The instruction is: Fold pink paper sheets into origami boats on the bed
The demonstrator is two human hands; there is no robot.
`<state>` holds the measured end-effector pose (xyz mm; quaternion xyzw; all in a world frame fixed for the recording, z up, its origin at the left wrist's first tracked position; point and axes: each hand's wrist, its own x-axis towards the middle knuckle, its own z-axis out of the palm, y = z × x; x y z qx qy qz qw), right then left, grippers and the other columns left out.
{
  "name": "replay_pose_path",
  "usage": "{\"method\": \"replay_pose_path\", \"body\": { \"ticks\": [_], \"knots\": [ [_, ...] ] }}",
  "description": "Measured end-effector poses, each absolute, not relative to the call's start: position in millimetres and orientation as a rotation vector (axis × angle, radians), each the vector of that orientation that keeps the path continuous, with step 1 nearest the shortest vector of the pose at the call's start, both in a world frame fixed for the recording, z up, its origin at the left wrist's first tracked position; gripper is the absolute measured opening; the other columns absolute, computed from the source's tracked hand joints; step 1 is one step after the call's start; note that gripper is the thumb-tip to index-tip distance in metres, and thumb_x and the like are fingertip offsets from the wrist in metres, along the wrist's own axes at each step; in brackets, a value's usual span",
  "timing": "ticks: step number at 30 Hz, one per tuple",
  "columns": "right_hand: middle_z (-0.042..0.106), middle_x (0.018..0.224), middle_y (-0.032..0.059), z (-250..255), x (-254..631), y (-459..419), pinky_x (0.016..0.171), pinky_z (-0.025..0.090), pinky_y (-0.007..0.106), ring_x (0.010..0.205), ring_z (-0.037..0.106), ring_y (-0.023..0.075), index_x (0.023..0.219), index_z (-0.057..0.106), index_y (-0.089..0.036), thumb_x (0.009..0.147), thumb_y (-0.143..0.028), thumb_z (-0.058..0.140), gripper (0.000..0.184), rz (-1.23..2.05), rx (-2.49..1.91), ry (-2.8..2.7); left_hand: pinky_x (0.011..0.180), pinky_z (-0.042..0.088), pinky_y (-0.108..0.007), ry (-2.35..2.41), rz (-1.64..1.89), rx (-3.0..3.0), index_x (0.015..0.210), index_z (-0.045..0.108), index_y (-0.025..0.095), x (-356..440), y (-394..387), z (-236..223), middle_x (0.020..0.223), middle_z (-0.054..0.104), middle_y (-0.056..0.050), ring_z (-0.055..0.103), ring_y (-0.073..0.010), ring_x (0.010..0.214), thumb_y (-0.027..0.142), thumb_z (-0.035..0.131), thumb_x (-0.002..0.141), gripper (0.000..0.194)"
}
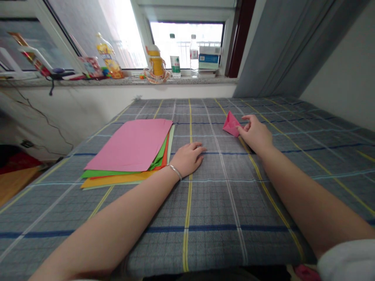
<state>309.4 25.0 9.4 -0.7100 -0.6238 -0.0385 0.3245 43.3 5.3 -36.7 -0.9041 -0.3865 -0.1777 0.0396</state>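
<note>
Well, right hand [255,134]: half-open, touching folded pink paper [231,124].
Left hand [187,159]: open, resting on plaid cloth [222,218] just beside stacked coloured paper [129,146].

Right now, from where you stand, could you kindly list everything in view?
Plaid cover: 1, grey with yellow stripes, filling the foreground.
Paper stack: 1, pink, green, orange and yellow, on the cover, left.
Folded paper: 1, pink, on the cover, right.
Plastic bottles: 3, clear, on the windowsill.
Yellow container: 1, yellow, on the windowsill.
Carton: 1, blue and white, on the windowsill.
Curtain: 1, grey, right of the window.
Bangle: 1, silver, on the left wrist.
Left grip: 1, bare, flat on the cover.
Right grip: 1, bare, at the folded paper.
</note>
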Motion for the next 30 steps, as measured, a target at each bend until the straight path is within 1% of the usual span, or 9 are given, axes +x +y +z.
{"method": "replay_pose_path", "body": {
  "ticks": [5, 8, 10, 12, 16, 18, 21, 25, 30],
  "knots": [
    [0.068, 0.082, 0.0041, 5.3, 278.9, -4.7, 0.061, 0.045, 0.029, 0.068, 0.061, 0.0170, 0.095, 0.064, -0.020, 0.084, -0.037, 0.053, 0.023, 0.291, -1.530, -1.843, 0.100, 0.043, -0.040, -1.176, -0.413, -2.646, 0.115, 0.061, 0.018, 40.9, -1.1, -20.4, 0.125, 0.058, -0.010, 0.054, -0.0245, 0.114, 0.028, 0.050, 0.089, 0.030],
    [0.070, 0.097, 0.0057, -9.2, 266.0, -16.2, 0.075, 0.048, 0.033, 0.086, 0.063, 0.0201, 0.095, 0.066, -0.021, 0.083, -0.033, 0.056, 0.020, 0.281, -1.453, -2.091, 0.099, 0.043, -0.037, -1.351, -0.320, -2.541, 0.115, 0.061, 0.015, 28.6, -3.8, -1.7, 0.121, 0.061, -0.011, 0.056, -0.0251, 0.112, 0.029, 0.051, 0.088, 0.032],
    [0.068, 0.108, 0.0071, -18.3, 261.9, -18.6, 0.089, 0.046, 0.038, 0.101, 0.060, 0.0230, 0.100, 0.065, -0.020, 0.083, -0.031, 0.058, 0.021, 0.190, -1.402, -2.232, 0.095, 0.045, -0.036, -1.515, -0.243, -2.459, 0.114, 0.061, 0.017, 13.0, -3.4, 10.3, 0.117, 0.063, -0.011, 0.059, -0.0248, 0.107, 0.033, 0.048, 0.089, 0.032],
    [0.066, 0.113, 0.0076, -24.9, 259.9, -18.1, 0.095, 0.043, 0.040, 0.108, 0.058, 0.0240, 0.104, 0.065, -0.021, 0.084, -0.030, 0.057, 0.023, 0.163, -1.390, -2.319, 0.092, 0.046, -0.037, -1.731, -0.155, -2.301, 0.114, 0.060, 0.016, -7.0, -0.7, 18.1, 0.117, 0.063, -0.013, 0.059, -0.0274, 0.107, 0.038, 0.044, 0.090, 0.037],
    [0.066, 0.113, 0.0073, -30.0, 257.7, -15.4, 0.095, 0.044, 0.041, 0.108, 0.057, 0.0246, 0.102, 0.066, -0.021, 0.084, -0.029, 0.056, 0.022, 0.125, -1.397, -2.404, 0.091, 0.044, -0.040, -2.055, 0.071, -2.153, 0.119, 0.057, 0.013, -45.4, 9.0, 16.9, 0.118, 0.063, -0.018, 0.059, -0.0310, 0.110, 0.043, 0.038, 0.090, 0.046],
    [0.066, 0.113, 0.0073, -29.8, 257.2, -15.6, 0.095, 0.044, 0.041, 0.108, 0.057, 0.0246, 0.102, 0.066, -0.022, 0.085, -0.029, 0.055, 0.022, 0.104, -1.396, -2.419, 0.087, 0.045, -0.039, -2.172, 0.198, -2.222, 0.120, 0.057, 0.012, -57.0, 13.3, 12.4, 0.116, 0.063, -0.020, 0.060, -0.0316, 0.108, 0.044, 0.039, 0.089, 0.047],
    [0.067, 0.112, 0.0073, -28.4, 257.3, -17.5, 0.095, 0.044, 0.041, 0.108, 0.057, 0.0242, 0.103, 0.066, -0.022, 0.085, -0.029, 0.055, 0.022, 0.119, -1.394, -2.425, 0.080, 0.046, -0.039, -2.195, 0.213, -2.278, 0.114, 0.060, 0.011, -63.8, 16.4, 9.8, 0.109, 0.066, -0.019, 0.063, -0.0310, 0.097, 0.043, 0.038, 0.090, 0.045],
    [0.066, 0.114, 0.0071, -27.4, 258.0, -20.2, 0.095, 0.044, 0.041, 0.108, 0.057, 0.0240, 0.105, 0.066, -0.021, 0.086, -0.030, 0.056, 0.024, 0.141, -1.399, -2.420, 0.073, 0.047, -0.038, -2.205, 0.231, -2.307, 0.109, 0.062, 0.014, -64.6, 15.8, 13.0, 0.092, 0.068, -0.015, 0.064, -0.0285, 0.080, 0.042, 0.040, 0.089, 0.042],
    [0.067, 0.114, 0.0067, -27.9, 257.9, -20.3, 0.095, 0.044, 0.042, 0.109, 0.057, 0.0243, 0.105, 0.066, -0.022, 0.085, -0.029, 0.056, 0.024, 0.143, -1.405, -2.411, 0.073, 0.047, -0.039, -2.122, 0.243, -2.265, 0.114, 0.061, 0.012, -60.9, 13.2, 12.4, 0.097, 0.069, -0.017, 0.065, -0.0305, 0.084, 0.040, 0.038, 0.091, 0.042]
  ]
}}
